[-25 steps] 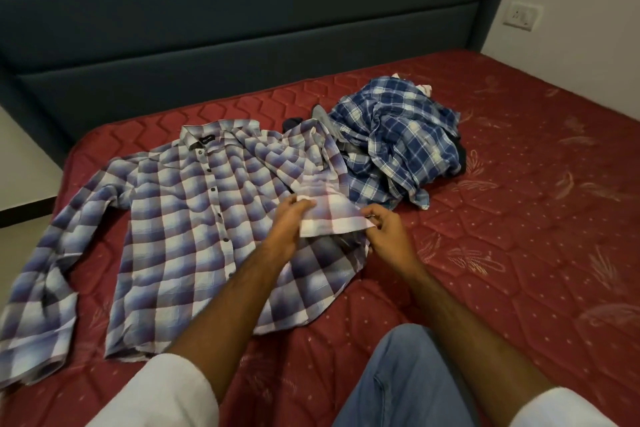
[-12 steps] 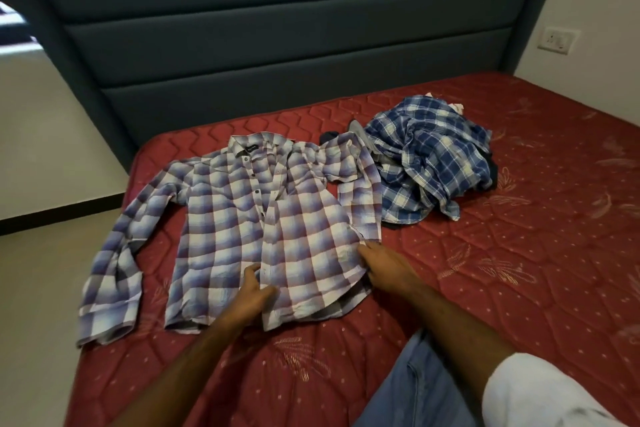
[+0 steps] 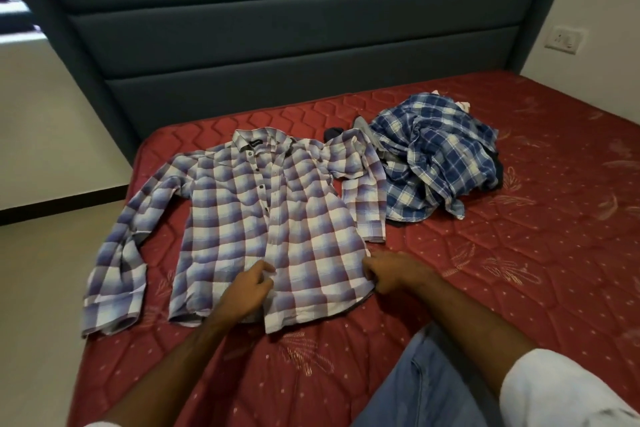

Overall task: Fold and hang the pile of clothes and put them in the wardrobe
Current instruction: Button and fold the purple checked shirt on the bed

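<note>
The red mattress carries the purple checked shirt, spread flat front-up as half a second ago, its right sleeve folded alongside. The blue plaid pile of clothes lies far right, unmoved. The left hand has slid to the placket, fingers curled onto cloth; the right hand pinches the hem's right edge.

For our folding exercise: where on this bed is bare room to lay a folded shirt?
Free: the mattress right of the right hand, below the pile; also the strip between shirt hem and the knee. Crowded: the far left, where shirt and pile touch and the left hand works.
</note>
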The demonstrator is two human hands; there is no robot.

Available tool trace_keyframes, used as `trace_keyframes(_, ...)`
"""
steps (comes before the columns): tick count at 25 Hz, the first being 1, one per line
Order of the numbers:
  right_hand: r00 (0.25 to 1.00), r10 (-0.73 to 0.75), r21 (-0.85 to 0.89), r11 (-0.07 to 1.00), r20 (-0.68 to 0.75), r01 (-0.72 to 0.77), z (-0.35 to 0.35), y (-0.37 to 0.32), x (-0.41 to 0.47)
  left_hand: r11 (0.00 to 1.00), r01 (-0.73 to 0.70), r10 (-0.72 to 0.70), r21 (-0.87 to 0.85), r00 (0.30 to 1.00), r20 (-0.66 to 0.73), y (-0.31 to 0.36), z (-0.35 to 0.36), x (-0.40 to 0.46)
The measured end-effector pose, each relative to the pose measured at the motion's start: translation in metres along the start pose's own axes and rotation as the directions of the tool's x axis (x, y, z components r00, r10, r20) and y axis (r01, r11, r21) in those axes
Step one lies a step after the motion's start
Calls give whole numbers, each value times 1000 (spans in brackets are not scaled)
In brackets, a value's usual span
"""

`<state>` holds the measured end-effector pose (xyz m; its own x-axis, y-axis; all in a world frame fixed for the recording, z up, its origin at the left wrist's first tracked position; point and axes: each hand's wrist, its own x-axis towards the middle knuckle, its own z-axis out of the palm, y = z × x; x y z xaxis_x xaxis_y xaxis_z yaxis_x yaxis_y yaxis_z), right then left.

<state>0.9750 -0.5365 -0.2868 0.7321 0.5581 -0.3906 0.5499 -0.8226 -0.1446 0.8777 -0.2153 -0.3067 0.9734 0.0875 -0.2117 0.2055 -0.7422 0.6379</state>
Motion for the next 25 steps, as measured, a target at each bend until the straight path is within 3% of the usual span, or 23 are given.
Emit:
trace_keyframes(2, 999, -9, -33, 999, -36, 8, -5, -19, 5, 993, -108, 110, 40, 994, -30, -13, -8, -9)
trace_keyframes(4, 993, -99, 64, 993, -65, 103, -5, -48, 10, 938, -218, 229, 270, 973, -9, -30, -15, -20)
trace_keyframes(7, 968, -243, 137, 959, -67, 250, 12, -103, 19, 818, -260, 260, 513, 963, 73, -63, -25, -42)
trace_keyframes(9, 950, -288, 135, 944, -120, 303, 23, -136, 26, 780, -228, 253, 583, 967, 40, -84, -33, -52)
trace_keyframes(13, 935, -293, 10, 954, -198, 301, 37, -185, 41, 867, -22, 159, 498, 959, -235, -111, -54, -59)
trace_keyframes(17, 933, -231, -134, 970, -277, 201, 39, -212, 50, 864, -66, 201, 499, 954, -222, -122, -75, -61)
trace_keyframes(19, 946, -178, -45, 984, -272, 173, 30, -217, 58, 872, -105, 267, 477, 920, -287, -120, -82, -64)
trace_keyframes(22, 983, -131, 237, 958, -131, 159, 11, -213, 68, 882, -151, 352, 446, 840, -413, -115, -87, -69)
trace_keyframes(25, 975, -154, 165, 970, -158, 180, 6, -204, 66, 933, -148, 312, 329, 786, -533, -117, -90, -68)
